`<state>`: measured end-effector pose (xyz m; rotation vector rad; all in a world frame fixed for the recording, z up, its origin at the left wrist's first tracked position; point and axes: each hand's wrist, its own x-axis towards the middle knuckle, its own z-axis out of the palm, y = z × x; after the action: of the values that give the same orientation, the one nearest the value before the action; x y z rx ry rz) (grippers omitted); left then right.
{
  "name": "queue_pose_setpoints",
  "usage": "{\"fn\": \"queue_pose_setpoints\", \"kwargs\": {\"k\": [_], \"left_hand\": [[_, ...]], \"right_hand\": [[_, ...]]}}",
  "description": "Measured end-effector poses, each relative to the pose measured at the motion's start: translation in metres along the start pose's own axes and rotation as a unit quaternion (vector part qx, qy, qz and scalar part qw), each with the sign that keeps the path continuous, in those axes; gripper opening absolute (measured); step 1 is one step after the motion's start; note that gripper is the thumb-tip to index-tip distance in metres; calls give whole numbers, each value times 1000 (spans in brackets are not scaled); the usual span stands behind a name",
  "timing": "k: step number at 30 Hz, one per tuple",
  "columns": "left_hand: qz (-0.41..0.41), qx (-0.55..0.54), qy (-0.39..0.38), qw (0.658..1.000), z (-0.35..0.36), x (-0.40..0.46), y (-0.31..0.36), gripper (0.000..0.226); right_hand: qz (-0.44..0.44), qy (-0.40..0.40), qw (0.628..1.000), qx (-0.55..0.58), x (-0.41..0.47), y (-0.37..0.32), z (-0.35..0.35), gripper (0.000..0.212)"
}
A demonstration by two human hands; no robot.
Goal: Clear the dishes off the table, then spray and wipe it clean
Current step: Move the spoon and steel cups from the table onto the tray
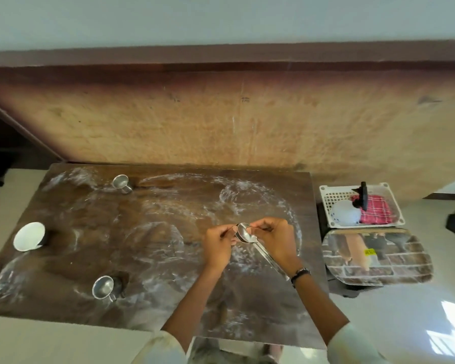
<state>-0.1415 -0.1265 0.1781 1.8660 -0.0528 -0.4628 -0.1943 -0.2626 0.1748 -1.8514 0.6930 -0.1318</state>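
Both hands meet above the right-centre of the table: the left hand (217, 245) and the right hand (276, 240) pinch the bowl ends of metal spoons (244, 233), at least 2 stacked together, with the handles running down and right under the right wrist, which wears a dark bracelet (301, 274). The dark wooden table (153, 258) is streaked with whitish swirls.

3 dishes stand on the left half, well apart from the hands: a steel cup (122, 183) near the far edge, a white bowl (29, 236) close to the left edge, and a second steel cup (104, 287) nearer the front edge. The middle of the table and its right strip are bare, so open room lies between the hands and each dish.

Just beside the table's right edge (lower, on the floor side) sits a white plastic basket (331, 195) holding a red checked cloth (374, 212), a pale rounded object and a black spray trigger (363, 195). In front of it lies a patterned tray (405, 264). A tall wooden panel (221, 119) rises behind the far edge.
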Motion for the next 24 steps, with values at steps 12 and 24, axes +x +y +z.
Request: {"fn": "queue_pose_setpoints", "kwargs": {"k": [12, 24], "left_hand": [[21, -4, 14, 1000, 48, -82, 54, 17], [-14, -24, 82, 996, 58, -75, 61, 17]], "right_hand": [[-69, 3, 997, -27, -55, -7, -79, 7], [-126, -48, 977, -167, -70, -1, -134, 28]]}}
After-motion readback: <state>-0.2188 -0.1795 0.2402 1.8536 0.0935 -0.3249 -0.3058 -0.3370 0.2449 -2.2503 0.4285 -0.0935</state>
